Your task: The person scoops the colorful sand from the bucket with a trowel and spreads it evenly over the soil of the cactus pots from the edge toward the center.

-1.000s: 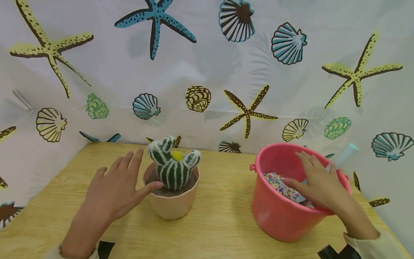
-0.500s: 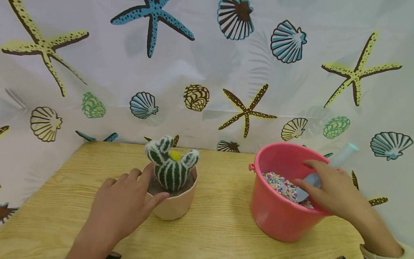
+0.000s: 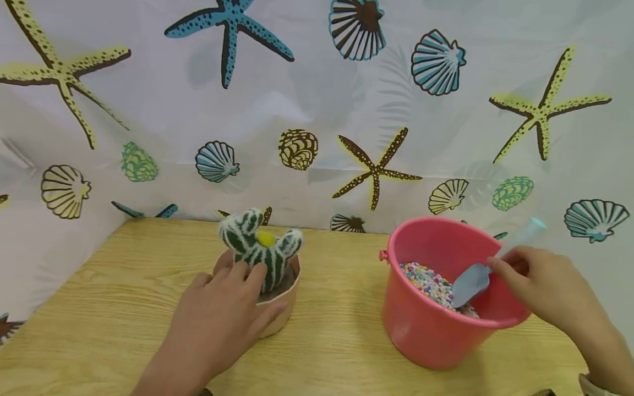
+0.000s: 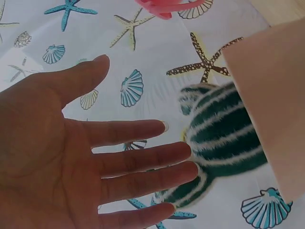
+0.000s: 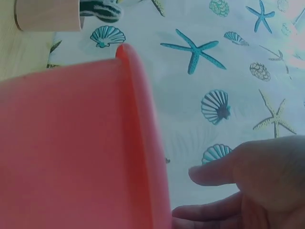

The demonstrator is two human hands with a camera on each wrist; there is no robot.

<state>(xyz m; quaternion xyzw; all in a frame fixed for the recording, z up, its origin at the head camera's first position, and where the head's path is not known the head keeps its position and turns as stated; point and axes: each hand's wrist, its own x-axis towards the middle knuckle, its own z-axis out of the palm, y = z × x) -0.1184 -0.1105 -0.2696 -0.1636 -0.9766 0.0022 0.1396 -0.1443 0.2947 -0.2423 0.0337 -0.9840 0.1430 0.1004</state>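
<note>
A green-and-white fuzzy toy cactus (image 3: 267, 256) with a yellow bloom stands in a peach pot (image 3: 287, 316). My left hand (image 3: 218, 316) reaches over the pot's near side, and its fingers overlap the cactus. In the left wrist view those fingers (image 4: 152, 160) are straight, their tips right at the cactus (image 4: 224, 136). On the right, a pink bucket (image 3: 431, 341) holds small multicoloured beads (image 3: 431, 283). A blue-grey scoop (image 3: 470, 283) leans in it, its pale handle (image 3: 525, 234) sticking out over the rim. My right hand (image 3: 552, 289) pinches the handle near the scoop's neck.
Pot and bucket stand apart on a light wooden table (image 3: 342, 308). Behind and beside it hangs white cloth (image 3: 277, 104) printed with starfish and shells. The bucket wall (image 5: 71, 152) fills much of the right wrist view.
My left hand has moved right and forward, its fingers now over the cactus. My right hand has drawn back to the right, leaving the scoop's blade in view, and its fingers have closed at the handle.
</note>
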